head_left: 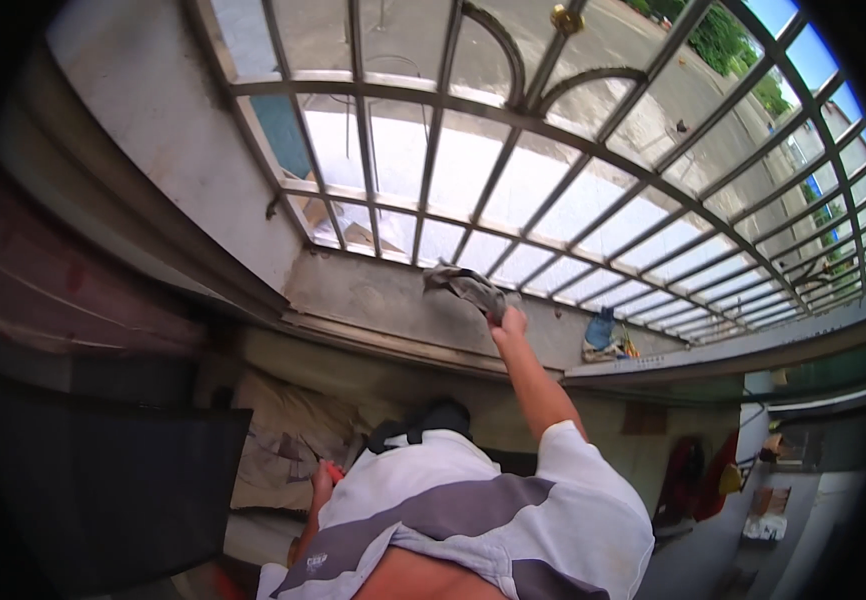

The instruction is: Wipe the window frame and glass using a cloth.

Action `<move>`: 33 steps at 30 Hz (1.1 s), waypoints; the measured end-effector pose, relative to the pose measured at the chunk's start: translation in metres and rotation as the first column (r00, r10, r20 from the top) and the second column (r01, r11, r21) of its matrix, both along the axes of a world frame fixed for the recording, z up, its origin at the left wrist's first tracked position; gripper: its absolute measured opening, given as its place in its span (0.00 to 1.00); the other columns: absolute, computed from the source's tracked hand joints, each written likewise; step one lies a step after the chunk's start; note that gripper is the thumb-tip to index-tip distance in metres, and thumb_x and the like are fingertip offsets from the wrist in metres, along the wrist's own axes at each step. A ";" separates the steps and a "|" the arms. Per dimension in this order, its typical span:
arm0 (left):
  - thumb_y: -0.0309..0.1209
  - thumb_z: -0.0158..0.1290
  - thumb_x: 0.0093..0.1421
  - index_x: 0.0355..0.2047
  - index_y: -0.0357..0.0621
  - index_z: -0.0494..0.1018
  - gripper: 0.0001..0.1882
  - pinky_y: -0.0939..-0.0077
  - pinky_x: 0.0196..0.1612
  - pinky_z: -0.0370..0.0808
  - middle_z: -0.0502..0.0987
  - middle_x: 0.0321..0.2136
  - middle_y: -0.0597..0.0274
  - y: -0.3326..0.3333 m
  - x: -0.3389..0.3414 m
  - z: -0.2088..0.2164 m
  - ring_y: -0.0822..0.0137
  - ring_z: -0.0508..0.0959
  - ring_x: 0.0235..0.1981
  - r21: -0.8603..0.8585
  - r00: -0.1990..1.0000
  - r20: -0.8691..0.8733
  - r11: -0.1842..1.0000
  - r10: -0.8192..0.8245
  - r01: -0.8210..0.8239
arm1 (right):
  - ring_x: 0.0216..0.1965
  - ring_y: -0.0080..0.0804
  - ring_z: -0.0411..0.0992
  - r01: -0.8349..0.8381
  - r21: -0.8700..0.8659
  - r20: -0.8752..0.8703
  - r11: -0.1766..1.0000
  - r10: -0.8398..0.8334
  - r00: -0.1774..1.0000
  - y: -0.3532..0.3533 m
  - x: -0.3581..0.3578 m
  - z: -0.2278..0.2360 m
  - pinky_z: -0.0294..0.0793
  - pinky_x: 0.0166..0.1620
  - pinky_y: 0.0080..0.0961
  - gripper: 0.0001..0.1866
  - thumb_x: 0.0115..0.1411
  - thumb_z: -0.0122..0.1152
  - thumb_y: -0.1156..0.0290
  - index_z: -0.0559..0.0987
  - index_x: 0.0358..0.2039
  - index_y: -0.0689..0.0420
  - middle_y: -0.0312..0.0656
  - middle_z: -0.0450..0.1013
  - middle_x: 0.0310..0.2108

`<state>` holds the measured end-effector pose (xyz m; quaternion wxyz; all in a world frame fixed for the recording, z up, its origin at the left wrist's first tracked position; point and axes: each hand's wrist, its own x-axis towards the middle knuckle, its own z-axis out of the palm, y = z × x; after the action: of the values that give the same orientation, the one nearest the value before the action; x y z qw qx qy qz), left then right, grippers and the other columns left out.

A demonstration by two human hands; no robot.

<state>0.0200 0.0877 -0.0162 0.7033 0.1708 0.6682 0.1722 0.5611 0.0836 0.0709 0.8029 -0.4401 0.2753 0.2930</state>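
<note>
My right hand [510,324] reaches forward with its fingers closed on a crumpled grey rag [468,290]. The rag lies against the foot of the metal window grille [593,148], above the dusty window sill [368,298]. Low on the left, beside my body, my left hand [322,486] is closed round a small red object [334,471]; most of it is hidden, so its kind is unclear.
A blue and white bundle [601,332] sits on the sill, right of my arm. The sill's window track [393,348] runs along its near edge. A dark panel [123,490] stands at left, near a beige cushion-like thing [278,440]. Bags [718,475] hang at right.
</note>
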 end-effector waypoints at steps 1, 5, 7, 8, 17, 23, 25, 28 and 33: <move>0.46 0.38 0.61 0.36 0.37 0.65 0.21 0.68 0.29 0.70 0.72 0.23 0.54 -0.002 -0.004 0.005 0.61 0.72 0.23 0.040 0.990 -0.071 0.991 -0.124 0.127 | 0.27 0.38 0.68 -0.113 -0.030 0.123 0.993 0.116 0.986 -0.012 -0.009 0.004 0.71 0.24 0.32 0.10 0.50 0.44 0.77 0.67 0.35 0.57 0.46 0.67 0.30; 0.46 0.38 0.60 0.36 0.38 0.67 0.22 0.72 0.31 0.70 0.74 0.25 0.53 0.000 -0.021 -0.043 0.62 0.72 0.24 0.038 0.994 -0.035 0.993 -0.107 0.109 | 0.33 0.38 0.66 -0.359 -0.086 -0.063 0.929 0.354 0.933 0.001 -0.098 0.006 0.70 0.23 0.35 0.12 0.47 0.44 0.76 0.67 0.35 0.52 0.41 0.65 0.34; 0.46 0.38 0.60 0.36 0.38 0.68 0.22 0.71 0.31 0.70 0.74 0.26 0.53 0.005 -0.031 -0.068 0.62 0.73 0.25 0.005 0.985 0.011 0.985 -0.170 0.170 | 0.26 0.36 0.68 -0.649 0.125 -0.016 0.751 0.655 0.755 0.010 -0.152 0.007 0.70 0.24 0.34 0.14 0.46 0.44 0.78 0.69 0.36 0.53 0.40 0.66 0.31; 0.46 0.38 0.60 0.35 0.38 0.68 0.22 0.71 0.31 0.70 0.74 0.26 0.53 0.008 -0.038 -0.080 0.62 0.73 0.25 -0.020 0.980 0.053 0.981 -0.189 0.191 | 0.30 0.30 0.69 -0.808 0.079 0.104 0.584 0.801 0.589 0.014 -0.178 0.045 0.71 0.26 0.31 0.13 0.48 0.43 0.78 0.70 0.36 0.53 0.35 0.69 0.31; 0.46 0.39 0.59 0.34 0.35 0.71 0.23 0.73 0.28 0.70 0.75 0.21 0.54 0.031 0.013 -0.059 0.65 0.74 0.23 0.199 0.844 -0.128 0.820 -0.521 0.536 | 0.28 0.31 0.69 -0.833 0.025 0.199 0.553 0.814 0.546 -0.068 -0.030 -0.044 0.73 0.29 0.29 0.14 0.45 0.52 0.75 0.72 0.36 0.54 0.35 0.69 0.30; 0.46 0.39 0.59 0.33 0.35 0.72 0.24 0.74 0.29 0.70 0.75 0.21 0.55 0.033 0.016 -0.013 0.66 0.74 0.22 0.191 0.811 -0.226 0.792 -0.539 0.580 | 0.37 0.37 0.68 0.432 0.103 -0.006 0.896 -0.434 0.901 -0.142 0.086 -0.007 0.74 0.30 0.31 0.13 0.57 0.39 0.71 0.69 0.42 0.51 0.39 0.69 0.40; 0.47 0.39 0.58 0.31 0.36 0.73 0.24 0.74 0.29 0.69 0.76 0.22 0.56 0.036 0.010 -0.014 0.67 0.74 0.23 0.179 0.686 -0.347 0.673 -0.639 0.717 | 0.34 0.34 0.69 0.262 0.056 -0.133 0.963 -0.253 0.958 -0.129 0.025 0.000 0.73 0.28 0.30 0.12 0.56 0.41 0.68 0.70 0.40 0.47 0.37 0.69 0.37; 0.48 0.39 0.56 0.26 0.38 0.75 0.25 0.74 0.29 0.69 0.76 0.22 0.58 0.038 -0.015 -0.056 0.69 0.74 0.24 0.169 0.600 -0.439 0.594 -0.669 0.786 | 0.29 0.33 0.67 -0.090 0.164 -0.288 0.982 0.135 0.948 -0.090 -0.074 0.009 0.70 0.24 0.29 0.12 0.49 0.46 0.74 0.69 0.37 0.50 0.39 0.67 0.32; 0.49 0.39 0.55 0.22 0.40 0.76 0.26 0.71 0.30 0.68 0.76 0.22 0.58 0.046 -0.019 -0.114 0.69 0.74 0.25 0.177 0.514 -0.458 0.493 -0.725 0.852 | 0.32 0.31 0.66 -0.808 0.284 -0.074 0.517 0.852 0.519 -0.023 -0.188 0.049 0.69 0.32 0.39 0.13 0.46 0.45 0.78 0.68 0.34 0.49 0.34 0.66 0.31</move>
<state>0.0014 0.1336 -0.1299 0.5340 0.6202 0.5692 -0.0792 0.3733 0.0604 0.1199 0.5728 -0.3963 0.0778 0.7133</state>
